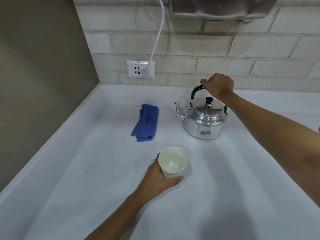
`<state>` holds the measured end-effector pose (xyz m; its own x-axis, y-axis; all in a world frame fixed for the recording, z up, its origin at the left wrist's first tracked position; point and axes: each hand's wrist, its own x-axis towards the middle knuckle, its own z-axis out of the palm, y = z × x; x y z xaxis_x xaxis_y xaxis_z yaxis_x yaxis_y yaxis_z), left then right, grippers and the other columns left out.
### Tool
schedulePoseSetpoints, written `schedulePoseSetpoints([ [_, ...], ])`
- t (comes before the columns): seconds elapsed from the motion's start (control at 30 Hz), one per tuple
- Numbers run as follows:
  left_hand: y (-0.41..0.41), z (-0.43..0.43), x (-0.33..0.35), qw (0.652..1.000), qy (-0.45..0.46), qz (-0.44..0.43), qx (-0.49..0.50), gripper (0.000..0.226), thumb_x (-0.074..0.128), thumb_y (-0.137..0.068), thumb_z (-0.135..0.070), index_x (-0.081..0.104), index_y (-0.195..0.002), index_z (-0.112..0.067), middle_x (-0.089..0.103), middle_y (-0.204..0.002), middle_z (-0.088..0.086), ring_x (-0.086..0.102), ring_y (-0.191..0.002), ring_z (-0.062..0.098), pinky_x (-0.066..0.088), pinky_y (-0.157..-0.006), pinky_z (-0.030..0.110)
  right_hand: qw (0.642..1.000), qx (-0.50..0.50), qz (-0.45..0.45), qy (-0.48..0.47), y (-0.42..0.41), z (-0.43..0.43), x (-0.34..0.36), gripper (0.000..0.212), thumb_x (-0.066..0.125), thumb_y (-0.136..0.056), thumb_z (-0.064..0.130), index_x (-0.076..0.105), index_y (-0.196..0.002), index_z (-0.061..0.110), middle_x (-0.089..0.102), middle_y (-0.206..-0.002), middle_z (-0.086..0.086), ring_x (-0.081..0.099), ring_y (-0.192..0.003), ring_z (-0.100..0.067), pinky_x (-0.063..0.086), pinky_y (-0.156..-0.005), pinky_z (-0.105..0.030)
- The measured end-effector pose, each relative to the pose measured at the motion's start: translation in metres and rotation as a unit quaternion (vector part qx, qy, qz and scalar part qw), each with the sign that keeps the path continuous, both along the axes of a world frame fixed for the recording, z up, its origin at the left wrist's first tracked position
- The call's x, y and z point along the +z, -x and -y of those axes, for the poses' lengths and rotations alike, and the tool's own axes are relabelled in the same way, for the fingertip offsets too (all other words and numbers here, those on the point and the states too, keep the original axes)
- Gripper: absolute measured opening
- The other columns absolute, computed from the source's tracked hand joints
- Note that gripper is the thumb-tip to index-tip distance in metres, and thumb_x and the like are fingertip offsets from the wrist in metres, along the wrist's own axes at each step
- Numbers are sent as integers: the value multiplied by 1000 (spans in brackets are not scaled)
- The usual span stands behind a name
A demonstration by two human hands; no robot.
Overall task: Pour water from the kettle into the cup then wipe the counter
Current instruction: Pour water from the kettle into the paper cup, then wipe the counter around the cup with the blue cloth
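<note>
Looks like the pour's basically done: cup (pixel 173 161) has water in it, left hand (pixel 158 179) wrapped round it, right hand (pixel 218 85) closed on the upright kettle (pixel 204 122) handle, blue cloth (pixel 146 122) untouched on the bench (pixel 225 187), wiping still left.

I am standing in a kitchen corner, most likely a home or small pantry one. In front of me a smooth white surface (pixel 97 179) with a raised lip runs back into a wall of pale, rough brick-shaped tiles (pixel 199 47). A white wall socket plate (pixel 140 69) sits low in that tiling, with a thick white cable (pixel 158 33) plugged into it and climbing up out of sight. On the surface stand a shiny round aluminium kettle with a black handle (pixel 205 121), a folded blue cloth (pixel 146 122) and a cream-coloured cup holding water (pixel 173 161).
</note>
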<state>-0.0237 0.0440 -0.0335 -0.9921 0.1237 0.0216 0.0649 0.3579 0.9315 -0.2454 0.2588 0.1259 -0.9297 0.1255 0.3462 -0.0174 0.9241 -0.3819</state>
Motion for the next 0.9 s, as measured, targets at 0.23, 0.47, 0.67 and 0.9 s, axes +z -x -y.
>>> schedulePoseSetpoints([
  [0.23,1,1,-1,1000,4,-6,-4,63,80,-48,-53,43,-99,-63,57,-104,-29,50,-100,-14,39,-74,-2,1000,7,-15,-9,-2,1,-6,46,45,-80,29,29,-41,11,31,-41,-3,34,-44,-26,22,-45,-26],
  [0.47,1,11,12,994,25,27,-102,105,86,-57,-36,20,-139,-37,36,-141,-20,32,-129,-6,31,-104,18,981,80,-175,-25,-56,-3,-18,38,41,-94,39,51,-115,8,55,-116,-15,45,-110,-31,32,-93,-40],
  [0.67,-4,79,21,977,182,2,-114,100,76,-71,-30,2,-138,-40,1,-148,-26,6,-136,-10,9,-106,9,988,97,-96,73,-162,-16,-89,33,53,-86,22,50,-114,5,56,-114,-17,47,-108,-34,32,-90,-37],
  [0.9,68,92,47,976,188,-114,-5,43,54,-90,-10,46,-131,-20,31,-139,-15,31,-124,0,23,-100,13,985,86,148,-35,-209,-1,-167,57,29,-97,38,11,-144,12,9,-156,-6,3,-143,-21,5,-117,-36],
])
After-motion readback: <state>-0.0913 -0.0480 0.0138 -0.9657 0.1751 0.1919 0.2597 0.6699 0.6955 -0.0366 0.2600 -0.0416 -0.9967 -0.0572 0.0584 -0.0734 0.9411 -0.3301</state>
